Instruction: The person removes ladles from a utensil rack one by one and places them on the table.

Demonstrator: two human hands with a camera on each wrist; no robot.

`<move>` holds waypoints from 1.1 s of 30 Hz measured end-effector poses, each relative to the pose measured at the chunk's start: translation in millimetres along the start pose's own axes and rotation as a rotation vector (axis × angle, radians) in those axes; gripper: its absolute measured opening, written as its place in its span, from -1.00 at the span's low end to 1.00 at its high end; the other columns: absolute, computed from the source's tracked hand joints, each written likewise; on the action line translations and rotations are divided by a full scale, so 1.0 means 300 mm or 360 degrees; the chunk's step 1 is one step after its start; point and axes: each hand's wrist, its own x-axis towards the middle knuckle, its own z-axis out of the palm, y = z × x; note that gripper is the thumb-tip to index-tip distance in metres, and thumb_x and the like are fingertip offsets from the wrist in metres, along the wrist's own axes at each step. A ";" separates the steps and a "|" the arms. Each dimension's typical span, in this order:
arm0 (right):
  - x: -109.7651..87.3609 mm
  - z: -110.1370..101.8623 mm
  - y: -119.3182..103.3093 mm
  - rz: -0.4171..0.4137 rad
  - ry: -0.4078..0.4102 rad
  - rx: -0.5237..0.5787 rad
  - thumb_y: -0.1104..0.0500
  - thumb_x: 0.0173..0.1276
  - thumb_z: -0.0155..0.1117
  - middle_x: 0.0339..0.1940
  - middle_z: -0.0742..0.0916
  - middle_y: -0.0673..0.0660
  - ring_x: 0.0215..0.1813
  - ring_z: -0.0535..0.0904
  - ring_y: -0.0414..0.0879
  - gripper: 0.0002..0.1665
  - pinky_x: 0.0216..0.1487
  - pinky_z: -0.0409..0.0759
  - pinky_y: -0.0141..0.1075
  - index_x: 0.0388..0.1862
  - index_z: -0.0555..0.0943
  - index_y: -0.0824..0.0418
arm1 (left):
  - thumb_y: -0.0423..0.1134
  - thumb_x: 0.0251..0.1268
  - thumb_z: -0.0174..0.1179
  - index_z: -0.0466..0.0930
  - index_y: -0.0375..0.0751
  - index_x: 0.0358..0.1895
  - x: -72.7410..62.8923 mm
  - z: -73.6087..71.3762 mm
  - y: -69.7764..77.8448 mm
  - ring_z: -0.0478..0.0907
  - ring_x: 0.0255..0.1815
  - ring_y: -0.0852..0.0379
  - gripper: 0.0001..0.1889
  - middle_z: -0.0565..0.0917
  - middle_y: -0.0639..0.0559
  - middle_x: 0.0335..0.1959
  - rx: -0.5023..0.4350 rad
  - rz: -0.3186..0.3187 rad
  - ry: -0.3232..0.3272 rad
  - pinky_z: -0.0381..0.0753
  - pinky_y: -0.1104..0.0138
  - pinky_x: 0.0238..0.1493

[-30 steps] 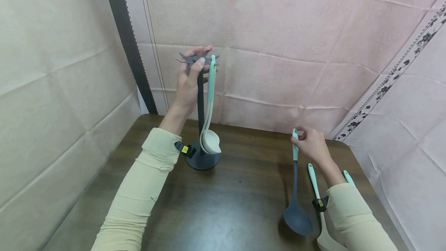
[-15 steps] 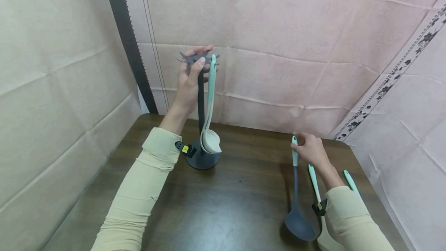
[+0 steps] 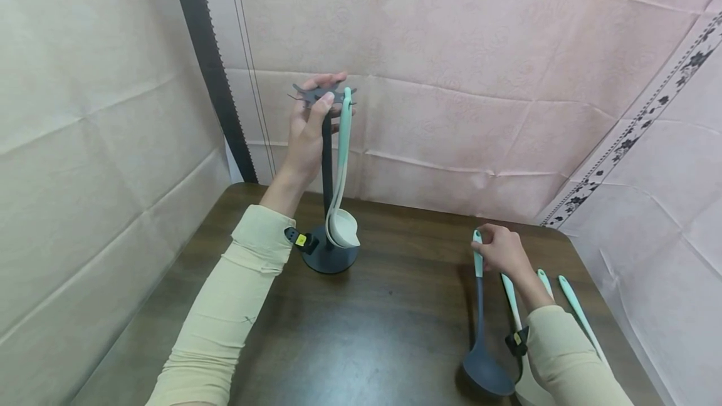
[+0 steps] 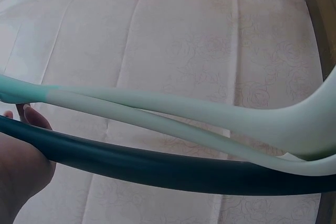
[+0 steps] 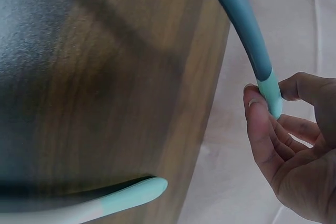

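At the left of the head view, my left hand point(image 3: 307, 133) grips the top of a dark utensil stand point(image 3: 329, 259), thumb over its hooked head. White ladles point(image 3: 343, 229) with mint handles hang from one hook. In the left wrist view, two pale shafts point(image 4: 157, 121) run beside the dark pole point(image 4: 157, 169). My right hand point(image 3: 502, 248) pinches the mint handle end of a dark blue-grey ladle point(image 3: 487, 371) between thumb and fingers. Its bowl is low over the table, and I cannot tell if it touches. The right wrist view shows fingertips around that handle point(image 5: 270, 95).
Several mint-handled utensils lie at the right of the brown table point(image 3: 395, 318), among them a pale turner point(image 3: 530, 387) and a mint handle point(image 3: 572, 296). My right forearm partly covers them. Cloth-covered walls point(image 3: 440, 130) stand behind and at both sides.
My right hand has come down and nearer with the dark ladle, whose bowl has shifted slightly right. More of the handles at the right shows. My left hand stays on the stand.
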 end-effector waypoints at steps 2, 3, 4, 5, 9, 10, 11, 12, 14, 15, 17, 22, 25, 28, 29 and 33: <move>-0.002 0.005 0.007 0.0014 -0.0005 -0.0007 0.18 0.50 0.31 -0.49 0.71 0.17 -0.56 0.74 0.03 -0.45 -0.50 0.71 -0.19 0.35 0.52 0.47 | -0.15 0.55 0.02 0.43 -0.09 0.38 -0.001 0.000 -0.001 0.74 0.05 -0.11 -0.59 0.57 -0.05 0.44 0.0002 0.0005 -0.0002 0.62 0.02 0.06; -0.003 0.008 0.010 0.0015 -0.0009 -0.0017 0.18 0.50 0.31 -0.50 0.71 0.17 -0.57 0.73 0.00 -0.44 -0.50 0.71 -0.20 0.35 0.52 0.47 | -0.15 0.55 0.02 0.43 -0.09 0.38 -0.001 0.001 -0.001 0.74 0.05 -0.10 -0.58 0.57 -0.04 0.44 0.0004 0.0005 -0.0002 0.62 0.02 0.06; -0.003 0.011 0.014 0.0021 -0.0013 -0.0027 0.17 0.50 0.31 -0.51 0.71 0.16 -0.58 0.72 -0.02 -0.44 -0.50 0.70 -0.21 0.35 0.52 0.47 | -0.15 0.55 0.02 0.43 -0.09 0.38 -0.001 0.001 -0.001 0.74 0.05 -0.11 -0.58 0.57 -0.04 0.44 0.0004 0.0005 -0.0003 0.62 0.02 0.06; -0.004 0.014 0.019 0.0026 -0.0017 -0.0038 0.17 0.50 0.31 -0.52 0.71 0.15 -0.59 0.71 -0.04 -0.44 -0.50 0.70 -0.21 0.36 0.52 0.47 | -0.15 0.55 0.02 0.43 -0.09 0.38 -0.002 0.002 -0.002 0.73 0.05 -0.11 -0.58 0.57 -0.05 0.44 0.0002 0.0007 -0.0004 0.62 0.02 0.06; -0.009 0.026 0.038 0.0052 -0.0031 -0.0040 0.15 0.51 0.31 -0.55 0.72 0.14 -0.59 0.72 -0.02 -0.43 -0.49 0.70 -0.20 0.37 0.52 0.46 | -0.15 0.55 0.02 0.41 -0.10 0.39 -0.002 0.003 -0.001 0.73 0.04 -0.11 -0.57 0.56 -0.06 0.45 -0.0003 0.0008 -0.0007 0.63 0.04 0.05; -0.009 0.030 0.043 0.0058 -0.0030 -0.0032 0.16 0.50 0.31 -0.54 0.72 0.15 -0.58 0.72 -0.01 -0.43 -0.49 0.70 -0.19 0.37 0.52 0.46 | -0.15 0.55 0.02 0.41 -0.10 0.39 -0.002 0.003 -0.001 0.73 0.04 -0.12 -0.57 0.55 -0.06 0.45 -0.0007 0.0010 -0.0006 0.63 0.05 0.05; -0.011 0.032 0.047 0.0058 -0.0032 -0.0022 0.16 0.50 0.31 -0.52 0.73 0.16 -0.58 0.73 0.00 -0.42 -0.49 0.71 -0.17 0.37 0.51 0.47 | -0.15 0.55 0.02 0.41 -0.10 0.40 -0.003 0.003 0.000 0.73 0.04 -0.12 -0.57 0.55 -0.06 0.46 -0.0012 0.0009 -0.0005 0.63 0.06 0.05; -0.011 0.035 0.052 0.0065 -0.0033 -0.0012 0.16 0.50 0.31 -0.51 0.73 0.17 -0.58 0.73 0.00 -0.42 -0.48 0.72 -0.14 0.37 0.51 0.46 | -0.16 0.55 0.00 0.40 -0.11 0.40 -0.002 0.003 -0.001 0.72 0.04 -0.12 -0.57 0.55 -0.06 0.46 -0.0007 0.0013 -0.0006 0.64 0.06 0.05; -0.013 0.039 0.061 0.0067 -0.0038 0.0002 0.16 0.50 0.31 -0.45 0.75 0.19 -0.58 0.72 -0.01 -0.42 -0.46 0.74 -0.10 0.37 0.51 0.47 | -0.16 0.55 0.01 0.40 -0.11 0.40 -0.003 0.003 0.000 0.72 0.03 -0.12 -0.57 0.55 -0.06 0.46 -0.0016 0.0013 -0.0005 0.64 0.08 0.05; -0.014 0.041 0.065 0.0069 -0.0041 0.0009 0.16 0.50 0.31 -0.43 0.75 0.20 -0.58 0.72 -0.03 -0.41 -0.45 0.74 -0.08 0.38 0.50 0.48 | -0.16 0.55 0.01 0.40 -0.11 0.40 -0.002 0.002 0.000 0.72 0.03 -0.12 -0.57 0.54 -0.08 0.46 -0.0018 0.0013 -0.0006 0.65 0.08 0.05; -0.016 0.044 0.072 0.0074 -0.0044 0.0017 0.16 0.50 0.30 -0.40 0.76 0.21 -0.58 0.71 -0.04 -0.40 -0.45 0.75 -0.07 0.38 0.50 0.48 | -0.16 0.55 0.00 0.41 -0.12 0.40 -0.001 0.002 0.000 0.72 0.03 -0.12 -0.57 0.54 -0.09 0.47 -0.0016 0.0015 -0.0008 0.65 0.09 0.04; -0.017 0.054 0.088 0.0081 -0.0045 0.0006 0.17 0.51 0.30 -0.51 0.74 0.17 -0.57 0.73 0.03 -0.40 -0.49 0.71 -0.16 0.39 0.50 0.49 | -0.17 0.55 0.01 0.41 -0.12 0.38 0.002 0.004 0.000 0.73 0.01 -0.12 -0.58 0.55 -0.06 0.45 -0.0029 0.0022 -0.0007 0.66 0.10 0.03; -0.019 0.064 0.097 0.0114 -0.0059 -0.0004 0.16 0.52 0.30 -0.58 0.71 0.14 -0.56 0.73 0.05 -0.40 -0.50 0.68 -0.22 0.40 0.50 0.48 | -0.17 0.55 0.01 0.42 -0.13 0.37 0.002 0.005 0.001 0.73 0.01 -0.12 -0.59 0.55 -0.07 0.44 -0.0039 0.0024 -0.0007 0.67 0.11 0.03; -0.025 0.074 0.105 0.0133 -0.0069 -0.0006 0.17 0.52 0.30 -0.61 0.69 0.14 -0.57 0.72 0.02 -0.40 -0.51 0.67 -0.22 0.41 0.49 0.49 | -0.17 0.55 0.01 0.41 -0.13 0.38 0.001 0.006 0.001 0.72 0.01 -0.12 -0.59 0.54 -0.08 0.45 -0.0041 0.0020 -0.0009 0.66 0.12 0.03; -0.026 0.078 0.107 0.0139 -0.0066 -0.0006 0.17 0.52 0.30 -0.61 0.69 0.14 -0.58 0.71 0.00 -0.41 -0.51 0.67 -0.21 0.40 0.50 0.48 | -0.17 0.55 0.01 0.41 -0.13 0.38 0.001 0.005 0.001 0.72 0.01 -0.12 -0.58 0.54 -0.09 0.46 -0.0040 0.0020 -0.0010 0.66 0.12 0.03; -0.029 0.088 0.118 0.0143 -0.0052 -0.0007 0.17 0.52 0.31 -0.61 0.68 0.12 -0.61 0.68 -0.04 -0.41 -0.51 0.66 -0.21 0.39 0.51 0.48 | -0.17 0.55 0.01 0.41 -0.13 0.38 0.002 0.005 -0.001 0.73 0.00 -0.11 -0.59 0.54 -0.10 0.46 -0.0047 0.0022 -0.0008 0.67 0.12 0.03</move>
